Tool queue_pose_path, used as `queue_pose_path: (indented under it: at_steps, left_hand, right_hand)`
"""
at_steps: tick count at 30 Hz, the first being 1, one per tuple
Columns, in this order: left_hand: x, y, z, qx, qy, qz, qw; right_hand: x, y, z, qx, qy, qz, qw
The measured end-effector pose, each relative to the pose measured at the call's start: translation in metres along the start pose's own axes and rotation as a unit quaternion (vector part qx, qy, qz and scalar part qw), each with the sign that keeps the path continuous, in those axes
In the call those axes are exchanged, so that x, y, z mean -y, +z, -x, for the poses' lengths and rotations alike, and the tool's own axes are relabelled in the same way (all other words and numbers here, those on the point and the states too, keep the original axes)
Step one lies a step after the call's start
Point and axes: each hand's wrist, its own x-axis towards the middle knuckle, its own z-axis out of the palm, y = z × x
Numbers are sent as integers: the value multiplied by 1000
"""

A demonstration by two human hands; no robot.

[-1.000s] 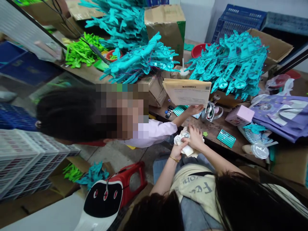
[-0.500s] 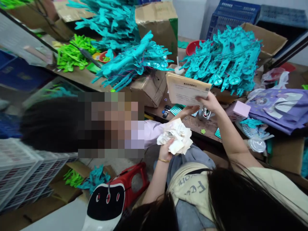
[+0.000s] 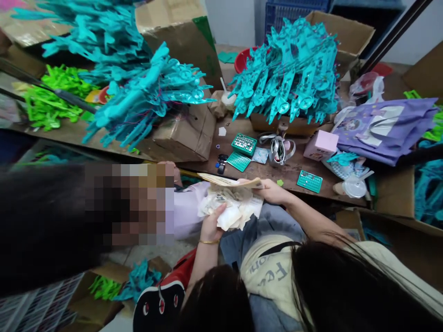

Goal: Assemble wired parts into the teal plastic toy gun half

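My left hand (image 3: 212,223), a gold bracelet on its wrist, is closed round a wad of crumpled white paper (image 3: 235,212) held over my lap. My right hand (image 3: 275,191) grips a tan booklet (image 3: 224,180) by one end; it lies flat and edge-on just above the wad, at the front edge of the brown table (image 3: 263,173). Close on my left sits another person, whose lavender sleeve (image 3: 185,207) almost touches the paper.
Two big heaps of teal plastic parts (image 3: 290,69) (image 3: 138,92) cover the table's back. Small green trays (image 3: 244,143) (image 3: 309,180), a pink box (image 3: 321,145), a purple bag (image 3: 384,129) and a cardboard box (image 3: 187,133) lie nearer. A red stool (image 3: 180,272) stands below.
My right hand took the upright tan booklet off the table and brought it down flat over the paper wad. My left hand kept the wad. The view swung left.
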Motion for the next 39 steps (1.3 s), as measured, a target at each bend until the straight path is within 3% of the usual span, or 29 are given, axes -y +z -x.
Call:
queue_pose_path:
  at_steps: [5, 8, 12, 15, 19, 21, 23, 28, 32, 36, 39]
  left_hand:
    - [19, -4, -2, 4, 10, -10, 1000]
    - [27, -3, -3, -3, 31, 9, 999]
    - [33, 6, -9, -13, 28, 35, 999]
    - [37, 16, -16, 20, 5, 55, 998]
    - [43, 32, -27, 76, -18, 67, 995]
    - [49, 39, -33, 87, -23, 63, 994]
    - [59, 43, -37, 82, -16, 59, 995]
    - [97, 46, -38, 14, 38, 83, 996]
    - [121, 37, -34, -48, 77, 140, 986]
    - [141, 13, -21, -87, 82, 193, 974]
    - [154, -4, -6, -101, 107, 230, 962]
  right_hand:
    - [-38, -1, 8, -38, 59, -64, 995]
    - [-49, -2, 12, -43, 76, -88, 992]
    - [-40, 0, 15, -5, 53, -70, 996]
    - [-28, 1, 16, 49, 7, -32, 998]
    - [-23, -4, 23, 54, 75, -18, 996]
    - [-26, -10, 31, 46, 64, 17, 997]
    - [-29, -17, 41, 76, 25, 77, 994]
    - [-43, -26, 49, 139, -9, 244, 960]
    - [-70, -8, 43, 168, -5, 316, 934]
    - [-94, 13, 53, 181, -49, 375, 908]
    - [-99, 26, 58, 227, -65, 402, 885]
